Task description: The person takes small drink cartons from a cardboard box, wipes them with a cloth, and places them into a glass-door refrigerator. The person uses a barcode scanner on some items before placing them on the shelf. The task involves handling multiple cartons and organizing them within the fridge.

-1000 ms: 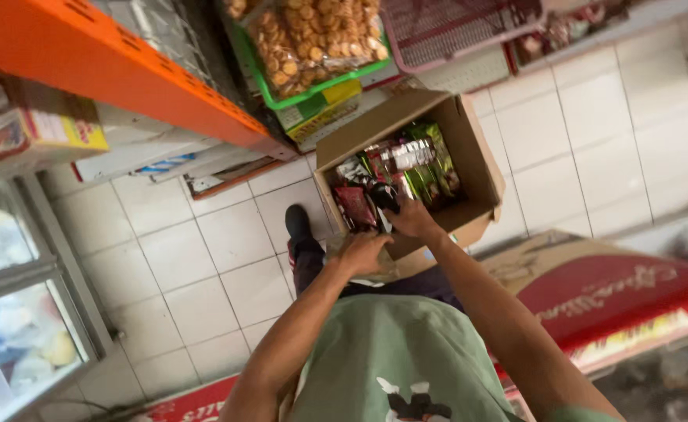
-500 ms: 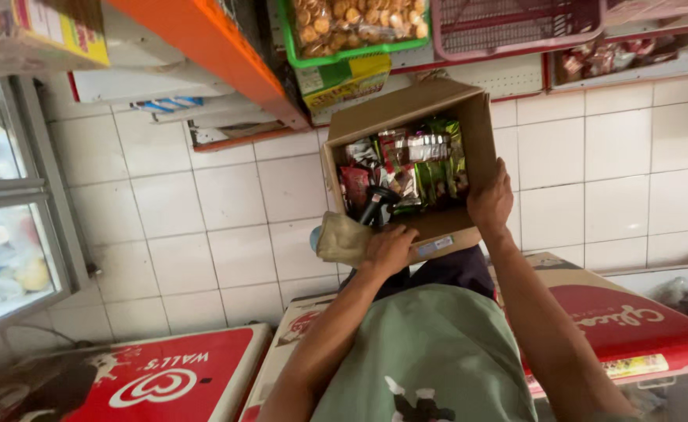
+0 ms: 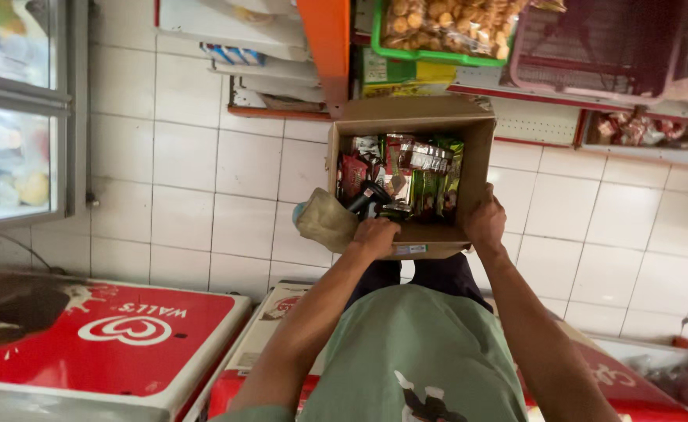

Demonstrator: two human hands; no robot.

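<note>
I hold an open cardboard box [image 3: 406,117] in front of my chest with both hands. It is packed with several small snack and sachet packets [image 3: 418,176] in red, green and silver. My left hand [image 3: 375,236] grips the box's near edge on the left; a tan cloth [image 3: 324,223] hangs beside it and a black object [image 3: 370,195] sticks up just above the fingers. My right hand [image 3: 484,220] clasps the near right corner of the box. My green shirt [image 3: 414,352] fills the lower middle.
Red-lidded chest freezers [image 3: 117,336] stand at lower left and lower right [image 3: 633,383]. A glass-door cooler [image 3: 16,117] is at left. Above are an orange shelf post [image 3: 327,39], a green basket of biscuits [image 3: 438,31] and a pink basket [image 3: 602,43]. White tiles [image 3: 203,180] lie behind.
The view has swung round, bringing the red freezers and the cooler into sight. The box stays in both hands, now squarer and more centred; my right hand sits on its corner.
</note>
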